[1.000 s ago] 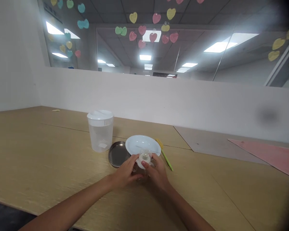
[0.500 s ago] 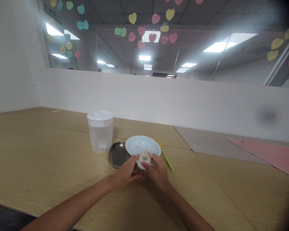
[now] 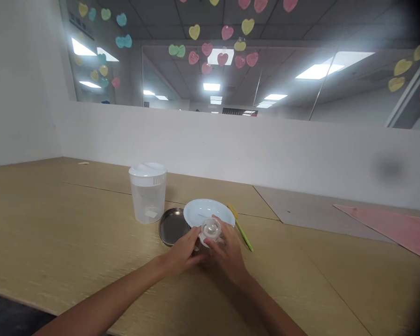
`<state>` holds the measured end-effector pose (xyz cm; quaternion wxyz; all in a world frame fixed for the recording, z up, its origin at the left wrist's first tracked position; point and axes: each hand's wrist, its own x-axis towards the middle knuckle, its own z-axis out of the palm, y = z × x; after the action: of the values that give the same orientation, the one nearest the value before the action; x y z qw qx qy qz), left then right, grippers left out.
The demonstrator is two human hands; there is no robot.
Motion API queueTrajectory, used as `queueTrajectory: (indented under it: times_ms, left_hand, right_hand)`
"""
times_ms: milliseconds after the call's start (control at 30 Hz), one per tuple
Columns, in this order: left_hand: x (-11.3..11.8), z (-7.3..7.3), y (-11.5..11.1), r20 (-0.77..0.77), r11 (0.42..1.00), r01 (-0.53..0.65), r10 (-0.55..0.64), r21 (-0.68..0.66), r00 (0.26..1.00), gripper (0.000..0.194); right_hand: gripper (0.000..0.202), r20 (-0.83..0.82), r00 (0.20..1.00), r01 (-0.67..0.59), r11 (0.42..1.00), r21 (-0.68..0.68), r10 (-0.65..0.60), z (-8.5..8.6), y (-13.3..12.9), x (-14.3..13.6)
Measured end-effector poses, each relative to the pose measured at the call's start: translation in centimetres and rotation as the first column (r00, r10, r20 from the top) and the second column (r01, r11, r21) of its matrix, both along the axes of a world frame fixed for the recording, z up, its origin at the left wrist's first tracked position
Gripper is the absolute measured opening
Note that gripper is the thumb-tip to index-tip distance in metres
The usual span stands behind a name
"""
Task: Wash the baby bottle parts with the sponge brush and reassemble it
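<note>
Gripping from both sides, the fingers [image 3: 210, 241] of our left hand [image 3: 182, 254] and right hand [image 3: 227, 254] close on a small bottle [image 3: 210, 232], which steadies it upright on the counter [image 3: 56, 242], toward its near edge. It looks clear, with a pale domed cap. Just behind sit a white plate [image 3: 203, 211], a metal lid [image 3: 171, 226] and a translucent pitcher [image 3: 147, 192].
</note>
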<state>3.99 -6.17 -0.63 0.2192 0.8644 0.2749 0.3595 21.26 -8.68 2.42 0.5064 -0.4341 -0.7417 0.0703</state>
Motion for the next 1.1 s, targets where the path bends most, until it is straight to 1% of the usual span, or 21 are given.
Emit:
queueTrajectory:
  times_ms: [100,200,267,333,400,467,533,633,767,900,1100]
  left_hand:
    - [0.0,0.1,-0.1,-0.012,1.000,-0.008,0.008,-0.009,1.000,0.060]
    - [0.0,0.2,-0.2,-0.007,1.000,0.003,-0.003,-0.017,1.000,0.067]
    - [-0.1,0.3,-0.2,-0.002,1.000,0.006,-0.006,-0.018,1.000,0.069]
    - [-0.1,0.4,-0.2,0.004,1.000,0.008,-0.007,-0.016,1.000,0.071]
    - [0.0,0.4,-0.2,0.004,1.000,0.005,-0.005,-0.005,1.000,0.071]
    - [0.0,0.3,-0.1,-0.007,1.000,-0.003,0.003,0.003,1.000,0.072]
    - [0.0,0.3,0.0,-0.017,1.000,-0.013,0.013,0.009,1.000,0.072]
    - [0.0,0.2,0.1,-0.031,1.000,-0.022,0.022,0.005,0.999,0.072]
    - [0.0,0.2,0.1,-0.049,1.000,-0.025,0.024,-0.003,0.998,0.071]
    - [0.0,0.2,0.1,-0.037,0.999,-0.013,0.014,0.030,0.999,0.069]
    - [0.0,0.2,0.0,-0.057,0.999,-0.032,0.033,0.008,0.998,0.070]
  right_hand:
    - [0.051,-0.016,0.999,-0.047,0.999,-0.006,0.047,0.2,0.3,0.5]
    - [0.057,-0.126,0.989,-0.073,0.997,0.003,0.073,0.4,0.4,0.8]
    - [0.060,-0.215,0.974,-0.070,0.998,0.006,0.069,0.4,0.4,0.9]
    - [0.061,-0.316,0.949,0.004,1.000,-0.015,-0.008,0.6,0.6,1.0]
    - [0.061,-0.421,0.896,0.124,0.990,-0.067,-0.141,0.6,1.0,1.3]
    - [0.064,-0.484,0.841,0.200,0.971,-0.133,-0.239,0.3,1.7,1.8]
    - [0.066,-0.469,0.841,0.202,0.961,-0.189,-0.269,-0.1,2.5,2.4]
    - [0.067,-0.357,0.895,0.200,0.956,-0.215,-0.268,-0.7,3.3,2.9]
    - [0.056,-0.244,0.948,0.164,0.970,-0.178,-0.205,-1.0,3.3,2.5]
    - [0.045,-0.180,0.970,0.132,0.977,-0.166,-0.162,-1.0,3.3,2.5]
    - [0.040,-0.063,0.991,0.103,0.964,-0.245,-0.122,-1.1,3.5,3.1]
